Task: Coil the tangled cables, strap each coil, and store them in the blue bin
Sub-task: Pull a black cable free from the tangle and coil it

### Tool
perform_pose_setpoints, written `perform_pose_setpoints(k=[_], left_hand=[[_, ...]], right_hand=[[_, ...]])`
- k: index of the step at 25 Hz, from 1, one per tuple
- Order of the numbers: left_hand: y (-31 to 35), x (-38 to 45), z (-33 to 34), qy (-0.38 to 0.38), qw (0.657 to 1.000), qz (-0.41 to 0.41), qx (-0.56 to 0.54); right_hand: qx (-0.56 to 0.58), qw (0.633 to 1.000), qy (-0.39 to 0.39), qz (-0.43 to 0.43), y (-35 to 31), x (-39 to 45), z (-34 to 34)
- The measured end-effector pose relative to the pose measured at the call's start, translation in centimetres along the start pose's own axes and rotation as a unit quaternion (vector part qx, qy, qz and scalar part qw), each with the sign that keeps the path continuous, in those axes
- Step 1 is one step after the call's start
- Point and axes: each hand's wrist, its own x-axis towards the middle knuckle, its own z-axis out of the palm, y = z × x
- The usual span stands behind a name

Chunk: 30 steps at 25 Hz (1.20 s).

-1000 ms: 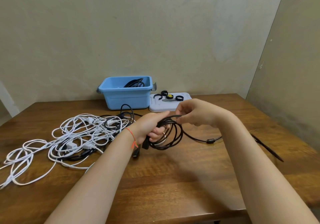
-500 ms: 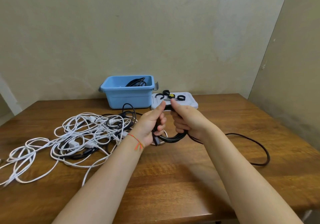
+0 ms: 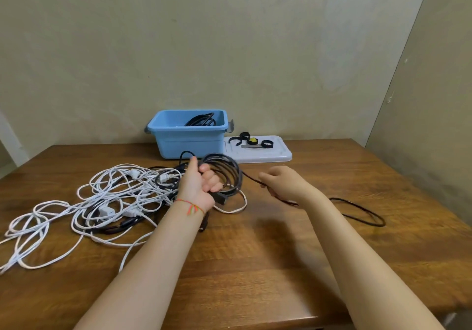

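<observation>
Now the thin black rubber cable coil (image 3: 224,173) is gripped in the left hand (image 3: 201,186) while its loose tail (image 3: 357,212) is pinched by the right hand (image 3: 283,184) (coiling half done), so another loop seems needed.

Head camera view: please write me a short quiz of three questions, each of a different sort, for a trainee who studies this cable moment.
1. True or false: the left hand grips the black coil.
2. Multiple choice: the loose strand of the black cable runs from the coil to
A. the blue bin
B. the right hand
C. the white lid
3. Fill the gap: the straps lie on the white ____.

Key
1. True.
2. B. The right hand's fingers curl round the strand, and the rest trails in a loop on the table.
3. lid.
</observation>
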Motion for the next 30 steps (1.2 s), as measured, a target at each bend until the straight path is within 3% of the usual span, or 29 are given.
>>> perform_pose_setpoints(k=[3,5,7,8,10,12,15,16,17,20,24,26,28,30], left_hand=[[1.3,0.7,-0.1,0.083,0.994,0.075,-0.011],[0.9,0.6,0.9,0.063,0.99,0.111,0.061],[-0.2,0.1,2.0,0.019,0.962,0.162,0.218],[-0.8,-0.2,2.5,0.002,0.924,0.189,0.332],[-1.5,-0.9,3.2,-0.018,0.809,0.22,0.545],[-1.8,-1.2,3.7,-0.037,0.72,0.22,0.658],[-1.3,-1.5,4.0,-0.075,0.673,0.141,0.722],[-1.0,-1.8,4.0,-0.098,0.674,0.1,0.725],[-0.7,-2.0,3.9,-0.126,0.698,0.05,0.703],[0.5,-2.7,3.2,-0.225,0.812,-0.087,0.532],[0.7,-2.3,2.2,-0.315,0.885,-0.117,0.322],[0.7,-1.9,2.0,-0.289,0.93,-0.111,0.199],[1.0,-1.3,1.6,-0.209,0.973,-0.075,0.059],[1.3,-0.6,1.1,-0.126,0.99,-0.032,-0.059]], right_hand=[[-0.2,0.98,-0.02,-0.012,0.2,-0.2,-0.9],[-0.267,0.961,-0.062,-0.022,-1.2,-0.7,-0.7],[-0.281,0.952,-0.098,-0.067,-3.0,-1.3,-0.2],[-0.279,0.949,-0.116,-0.093,-4.0,-1.8,0.0],[-0.271,0.944,-0.132,-0.135,-5.7,-2.5,-0.3],[-0.235,0.955,-0.11,-0.147,-6.6,-3.0,-1.1],[-0.179,0.974,-0.063,-0.127,-6.1,-3.2,-2.5],[-0.169,0.977,-0.05,-0.117,-5.8,-3.1,-2.9],[-0.15,0.982,-0.038,-0.108,-5.3,-3.0,-3.2],[-0.044,0.992,0.008,-0.116,-4.4,-2.8,-3.6],[0.065,0.987,0.103,-0.101,-3.8,-1.9,-2.5],[0.066,0.989,0.111,-0.077,-3.2,-1.3,-2.1],[0.045,0.994,0.085,-0.047,-1.9,-0.8,-1.9],[0.011,0.999,0.04,-0.019,-0.9,-0.5,-1.7]])
